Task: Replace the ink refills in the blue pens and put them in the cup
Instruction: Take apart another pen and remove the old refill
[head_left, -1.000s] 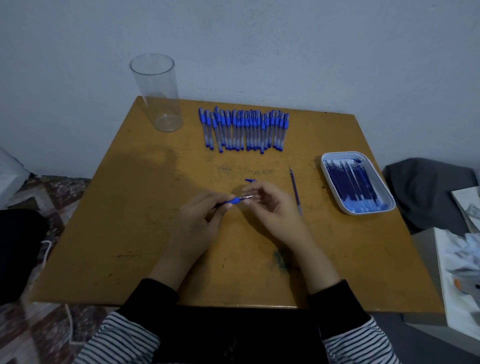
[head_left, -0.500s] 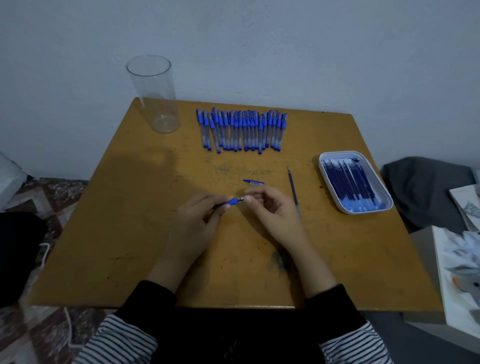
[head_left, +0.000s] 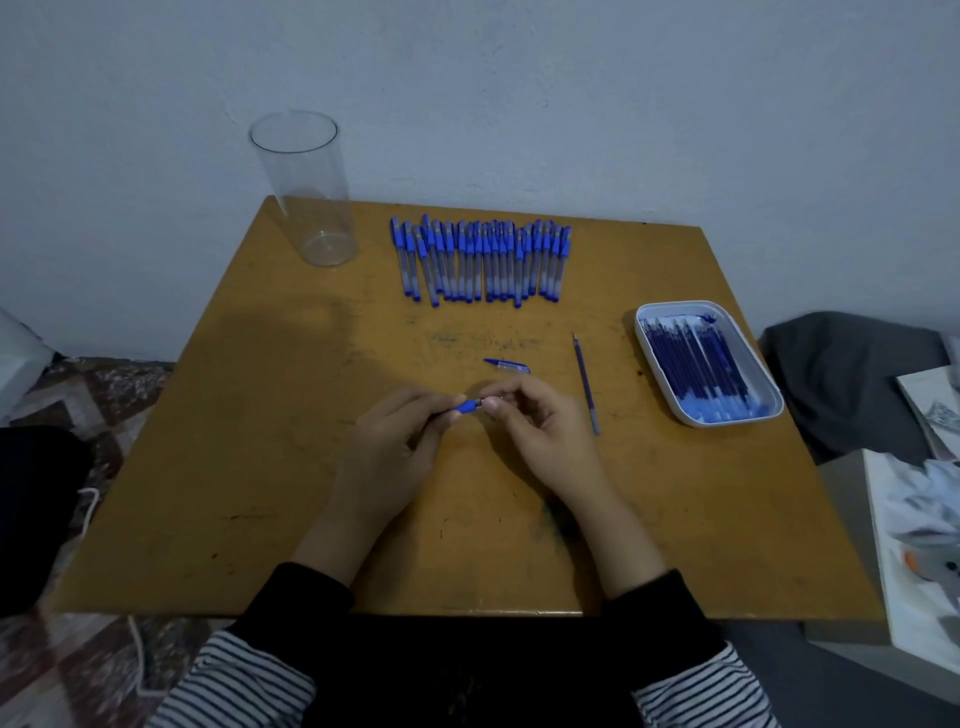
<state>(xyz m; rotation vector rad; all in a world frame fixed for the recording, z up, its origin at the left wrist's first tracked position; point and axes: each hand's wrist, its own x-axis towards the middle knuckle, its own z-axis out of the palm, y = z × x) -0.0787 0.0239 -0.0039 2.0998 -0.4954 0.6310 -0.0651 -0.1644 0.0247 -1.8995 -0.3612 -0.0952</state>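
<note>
Most of the pen (head_left: 467, 406) is being hidden: only its blue grip section is being shown at mid-frame, between the two hands, and its tip is being covered by the right fingertips (head_left: 492, 407). The barrel is being clasped inside the curled left hand (head_left: 392, 449), while the front end is being pinched by the right hand (head_left: 543, 434). Both forearms are being held low over the bench (head_left: 234, 441), and the striped sleeves are being cut off by the bottom edge.

One clear cup (head_left: 306, 192) is being left standing at the upper left. One loose cap (head_left: 506, 365) is lying just above the hands, and one loose refill (head_left: 587, 384) to their right. One white tray (head_left: 680, 303) at the right is being filled with dark refills (head_left: 701, 364), too overlapped to count. The row of capped pens (head_left: 483, 260) at the top centre is likewise being blurred together beyond an exact count.
</note>
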